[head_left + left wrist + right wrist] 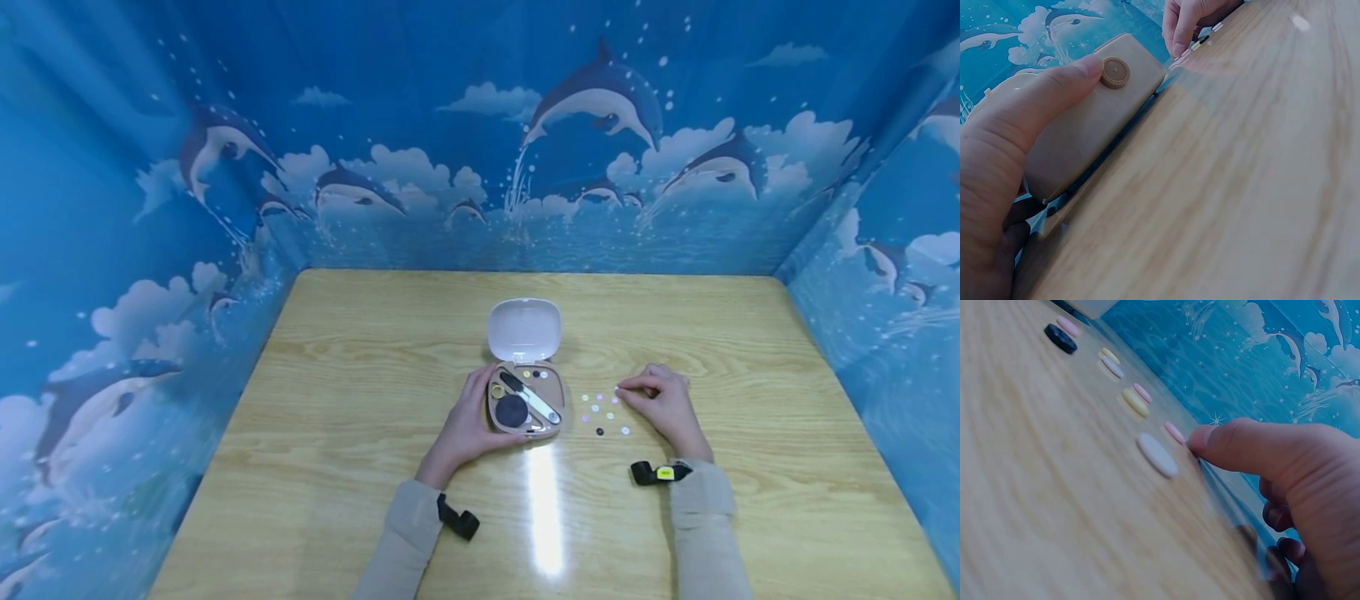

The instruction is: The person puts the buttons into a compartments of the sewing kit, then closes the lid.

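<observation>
My left hand [467, 429] grips a tan sewing box [556, 390] on the table. Its thumb lies along the box's front side by a round button-shaped knob [1115, 72], and the fingers are at the left side. Inside the box are white-handled thread snips [542, 406], a dark round disc [512, 411] and a few small buttons [536, 374]. To the right, my right hand [670, 408] pinches a small pale button [617, 389] between thumb and index finger; the right wrist view hides it. Close to that thumb lies a pink button [1174, 432].
Several loose buttons lie between the box and my right hand, among them a black button [600, 432] and a white button [1157, 455]. The box's white lid [524, 330] stands raised behind it. A blue dolphin-print curtain [480, 225] borders the wooden table [337, 367].
</observation>
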`<state>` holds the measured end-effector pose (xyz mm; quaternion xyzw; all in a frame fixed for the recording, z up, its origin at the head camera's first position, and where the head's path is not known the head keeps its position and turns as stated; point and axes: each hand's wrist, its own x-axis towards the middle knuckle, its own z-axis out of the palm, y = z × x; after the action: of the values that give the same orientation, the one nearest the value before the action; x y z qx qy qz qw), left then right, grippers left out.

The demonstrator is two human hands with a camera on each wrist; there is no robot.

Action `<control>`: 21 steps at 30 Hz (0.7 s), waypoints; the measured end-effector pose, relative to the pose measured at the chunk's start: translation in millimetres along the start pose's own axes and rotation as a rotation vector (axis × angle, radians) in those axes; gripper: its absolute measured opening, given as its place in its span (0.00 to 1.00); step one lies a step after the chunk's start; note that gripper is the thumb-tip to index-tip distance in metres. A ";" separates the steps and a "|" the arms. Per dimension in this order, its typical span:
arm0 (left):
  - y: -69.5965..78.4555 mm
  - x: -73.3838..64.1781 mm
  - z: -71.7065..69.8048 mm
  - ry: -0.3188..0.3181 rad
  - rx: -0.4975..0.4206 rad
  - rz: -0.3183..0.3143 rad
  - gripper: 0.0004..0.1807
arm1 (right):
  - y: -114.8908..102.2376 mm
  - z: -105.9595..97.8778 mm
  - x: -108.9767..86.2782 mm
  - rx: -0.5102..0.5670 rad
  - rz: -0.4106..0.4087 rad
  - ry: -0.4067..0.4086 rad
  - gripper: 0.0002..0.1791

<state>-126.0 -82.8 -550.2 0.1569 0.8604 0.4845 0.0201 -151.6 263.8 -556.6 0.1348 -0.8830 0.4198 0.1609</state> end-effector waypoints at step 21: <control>-0.8 0.7 1.0 0.014 0.024 0.021 0.69 | -34.8 -10.9 7.0 0.150 0.130 -0.015 0.06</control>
<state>-126.7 -82.1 -551.3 0.1629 0.8646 0.4753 0.0072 -143.1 250.3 -522.9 0.0921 -0.8572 0.4931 0.1165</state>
